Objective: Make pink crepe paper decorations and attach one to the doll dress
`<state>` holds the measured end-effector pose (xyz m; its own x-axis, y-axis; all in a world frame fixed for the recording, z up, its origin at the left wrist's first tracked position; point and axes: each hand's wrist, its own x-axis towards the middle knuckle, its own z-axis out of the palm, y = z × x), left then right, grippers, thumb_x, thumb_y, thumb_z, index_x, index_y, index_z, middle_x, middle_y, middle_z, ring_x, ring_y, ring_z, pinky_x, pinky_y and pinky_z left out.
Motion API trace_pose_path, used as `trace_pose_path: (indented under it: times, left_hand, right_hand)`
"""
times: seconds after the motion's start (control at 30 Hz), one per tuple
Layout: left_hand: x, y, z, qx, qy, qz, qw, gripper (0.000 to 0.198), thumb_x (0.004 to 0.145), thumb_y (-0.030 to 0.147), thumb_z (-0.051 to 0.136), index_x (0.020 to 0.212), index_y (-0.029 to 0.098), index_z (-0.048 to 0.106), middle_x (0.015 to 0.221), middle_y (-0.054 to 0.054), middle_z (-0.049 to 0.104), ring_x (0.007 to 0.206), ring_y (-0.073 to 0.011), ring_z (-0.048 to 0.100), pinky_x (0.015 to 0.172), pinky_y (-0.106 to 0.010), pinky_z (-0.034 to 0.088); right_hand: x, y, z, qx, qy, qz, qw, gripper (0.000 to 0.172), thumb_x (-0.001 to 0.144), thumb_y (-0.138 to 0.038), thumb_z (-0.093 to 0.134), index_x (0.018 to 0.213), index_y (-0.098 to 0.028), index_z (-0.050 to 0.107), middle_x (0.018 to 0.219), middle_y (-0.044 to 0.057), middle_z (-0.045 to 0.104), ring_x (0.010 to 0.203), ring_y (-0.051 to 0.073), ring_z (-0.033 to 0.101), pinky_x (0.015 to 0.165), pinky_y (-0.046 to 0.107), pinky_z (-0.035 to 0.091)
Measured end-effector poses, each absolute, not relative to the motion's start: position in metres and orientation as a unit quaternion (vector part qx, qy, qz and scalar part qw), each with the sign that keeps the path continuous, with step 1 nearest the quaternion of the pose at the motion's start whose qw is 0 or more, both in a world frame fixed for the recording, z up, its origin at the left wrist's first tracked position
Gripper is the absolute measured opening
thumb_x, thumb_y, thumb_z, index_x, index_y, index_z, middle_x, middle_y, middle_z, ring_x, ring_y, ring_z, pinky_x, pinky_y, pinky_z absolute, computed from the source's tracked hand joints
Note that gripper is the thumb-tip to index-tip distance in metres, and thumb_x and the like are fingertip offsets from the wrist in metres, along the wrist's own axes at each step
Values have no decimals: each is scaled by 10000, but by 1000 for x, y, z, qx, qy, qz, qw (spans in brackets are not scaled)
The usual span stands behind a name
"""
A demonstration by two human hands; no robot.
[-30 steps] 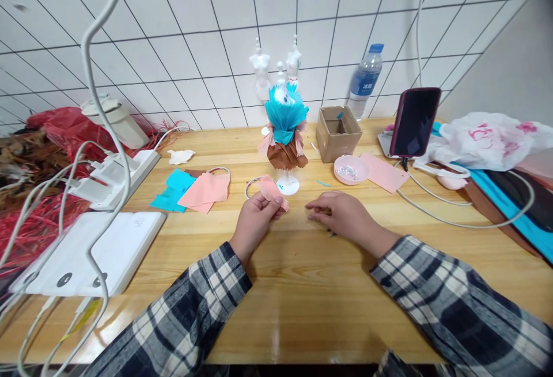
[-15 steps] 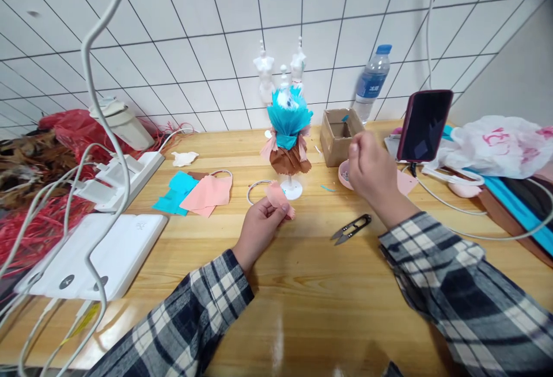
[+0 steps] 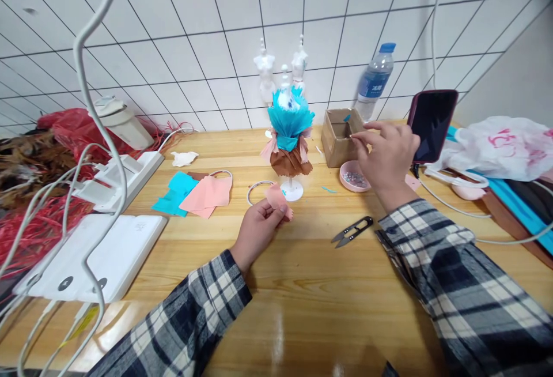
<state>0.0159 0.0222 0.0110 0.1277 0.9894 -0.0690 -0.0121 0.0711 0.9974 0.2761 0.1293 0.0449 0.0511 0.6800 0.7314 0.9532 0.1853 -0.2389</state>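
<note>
My left hand [image 3: 258,230] rests on the wooden table [image 3: 302,285] and pinches a small pink fabric piece [image 3: 277,198] with a zigzag edge. My right hand [image 3: 386,158] is raised over the small cardboard box [image 3: 341,138], thumb and forefinger pinched at the box's rim on something too small to make out. A pink dish of beads [image 3: 352,178] sits just below that hand. Black thread snips [image 3: 352,230] lie on the table between my arms. A small mannequin in a blue, pink and brown fabric dress [image 3: 288,135] stands behind my left hand.
Pink and blue fabric squares [image 3: 196,191] lie at the left, with a white ring [image 3: 257,191] beside them. A power strip [image 3: 125,175] and white device [image 3: 97,256] with cables fill the left edge. A water bottle [image 3: 375,80], propped phone [image 3: 432,123] and plastic bag [image 3: 503,146] stand at right.
My right hand left the snips on the table, rose and moved right and back, past the bead dish to the cardboard box. My left hand kept the pink piece nearly still.
</note>
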Motion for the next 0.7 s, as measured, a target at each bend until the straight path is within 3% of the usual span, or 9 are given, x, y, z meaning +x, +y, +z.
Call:
trace_pose_path:
  times: [0.13,0.27,0.4,0.5,0.6,0.7]
  left_hand:
    - [14,22,12,518,473,443,558,277,839,395,627,754,138,685,728,-32,651,632,-117,528,613,-221,394]
    - [14,19,13,574,451,413,545,289,873,392,578,783,155,717,795,-53,692,731,-160,592,706,-249,442]
    - [18,10,16,654,426,348,519,308,915,379,511,836,189,741,828,-40,717,801,-189,622,792,-274,452]
    - [22,1,17,678,420,319,511,320,923,390,488,887,201,744,865,-42,723,832,-209,628,808,-290,453]
    - [26,-3,18,677,423,321,509,358,925,415,470,860,201,750,836,-48,726,838,-226,632,837,-313,459]
    - [27,-2,18,644,434,348,525,339,900,424,505,907,199,758,909,-57,741,928,-257,635,915,-356,453]
  right_hand:
    - [259,82,50,-558,-708,-95,423,289,889,-413,552,752,-193,680,858,89,650,869,257,570,806,413,412]
    - [228,24,35,-473,-785,86,391,313,945,-317,461,1205,-183,570,961,76,652,865,210,596,760,348,467]
    - [209,-1,23,-479,-778,217,344,274,915,-425,537,1061,-208,617,896,50,649,816,199,598,692,319,473]
    - [204,-6,26,-497,-755,204,377,338,849,-461,623,1065,-206,574,928,57,632,807,200,589,682,318,473]
    - [202,-12,31,-513,-733,134,426,220,877,-405,584,952,-204,533,880,62,600,789,201,574,674,319,458]
    - [200,-16,33,-493,-762,134,398,177,932,-381,504,934,-209,542,840,48,606,767,191,582,676,313,451]
